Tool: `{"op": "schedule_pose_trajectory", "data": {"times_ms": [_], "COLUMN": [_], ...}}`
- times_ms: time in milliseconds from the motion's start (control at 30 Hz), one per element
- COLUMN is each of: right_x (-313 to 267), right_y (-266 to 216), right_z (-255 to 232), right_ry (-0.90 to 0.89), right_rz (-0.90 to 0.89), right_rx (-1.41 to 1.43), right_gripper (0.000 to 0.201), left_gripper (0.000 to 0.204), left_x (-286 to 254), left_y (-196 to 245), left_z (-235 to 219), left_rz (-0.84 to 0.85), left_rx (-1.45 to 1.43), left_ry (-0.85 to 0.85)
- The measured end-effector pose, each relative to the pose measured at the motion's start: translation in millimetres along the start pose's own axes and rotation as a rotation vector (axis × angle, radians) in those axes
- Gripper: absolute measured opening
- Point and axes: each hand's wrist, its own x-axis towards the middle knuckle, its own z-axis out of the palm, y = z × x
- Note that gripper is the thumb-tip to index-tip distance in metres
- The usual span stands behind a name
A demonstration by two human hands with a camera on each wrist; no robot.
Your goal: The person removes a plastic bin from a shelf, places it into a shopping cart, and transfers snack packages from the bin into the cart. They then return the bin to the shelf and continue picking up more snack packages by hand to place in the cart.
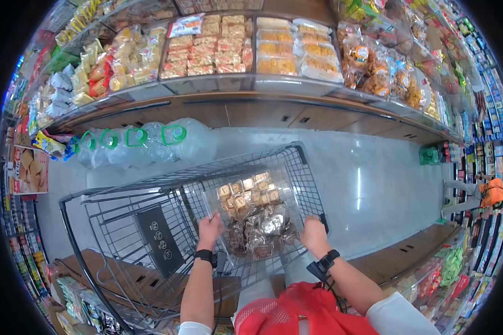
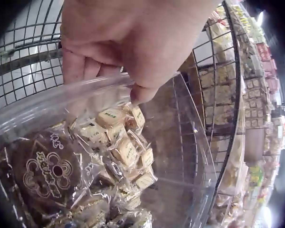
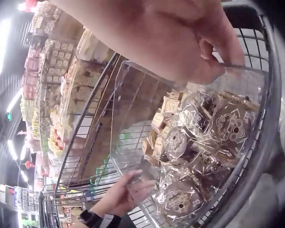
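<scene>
A clear plastic box (image 1: 285,187) sits tilted in the upper part of the shopping cart (image 1: 123,237). Inside it lie small wrapped pale square sweets (image 1: 250,192) and larger dark round wrapped cakes (image 1: 262,231) with flower patterns. My left hand (image 1: 209,230) grips the box's left wall; in the left wrist view its thumb is inside the rim (image 2: 42,100) and the fingers are outside. On the opposite side my right hand (image 1: 314,237) holds the other wall, its fingers bent over the edge in the right wrist view.
Beyond the cart, large water bottles (image 1: 151,142) with green handles stand on the floor. A shelf (image 1: 223,106) with bins of packaged snacks runs behind them. A person in an orange top (image 1: 492,192) is in the aisle at right. Another low shelf (image 1: 402,257) is on the near side.
</scene>
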Motion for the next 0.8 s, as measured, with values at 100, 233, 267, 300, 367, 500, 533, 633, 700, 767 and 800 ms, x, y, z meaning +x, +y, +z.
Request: {"op": "schedule_pose_trajectory", "data": {"times_ms": [100, 233, 267, 300, 367, 500, 533, 633, 700, 767, 800], "right_x": [2.5, 8.7, 14.5, 21.5, 43.6, 101.4, 109.2, 137.3, 145.0, 155.1, 171.1], "right_y": [-4.0, -7.6, -11.4, -17.7, -19.4, -9.3, -7.7, -2.4, -12.7, -9.6, 6.3], "right_z": [-1.6, -11.9, -10.7, -6.5, -1.9, -14.7, -18.7, 8.9, 26.6, 60.8, 95.4], "right_ry": [-0.036, -0.232, -0.232, -0.235, -0.309, -0.533, -0.562, -0.537, -0.544, -0.550, -0.545], "right_rz": [0.016, -0.035, -0.029, -0.023, -0.039, 0.145, 0.264, 0.330, 0.294, 0.212, 0.144], "right_rx": [-0.003, 0.020, 0.035, 0.052, 0.153, 0.866, 1.137, 1.088, 0.931, 0.816, 0.778], "right_gripper": [0.029, 0.027, 0.030, 0.034, 0.042, 0.058, 0.062, 0.068, 0.077, 0.087, 0.092], "left_gripper": [0.033, 0.041, 0.042, 0.043, 0.044, 0.046, 0.046, 0.046, 0.044, 0.040, 0.039], "left_x": [9.7, 26.3, 28.4, 28.8, 27.8, 26.0, 23.6, 20.7, 31.6, 33.3, 32.8], "left_y": [-11.8, -46.0, -52.1, -57.3, -64.7, -61.1, -59.7, -50.1, -58.2, -61.1, -56.0], "left_z": [-1.7, -4.5, 0.0, 4.1, 7.7, 17.6, 19.5, 10.0, -2.3, -8.7, -10.9], "left_rz": [-0.020, -0.055, -0.025, 0.005, 0.047, 0.132, 0.162, 0.056, 0.033, -0.007, -0.025], "left_rx": [0.047, -0.058, -0.094, -0.129, -0.140, -0.103, -0.107, -0.168, -0.164, -0.206, -0.201], "left_ry": [0.017, 0.075, 0.109, 0.146, 0.195, 0.255, 0.272, 0.234, 0.209, 0.191, 0.185]}}
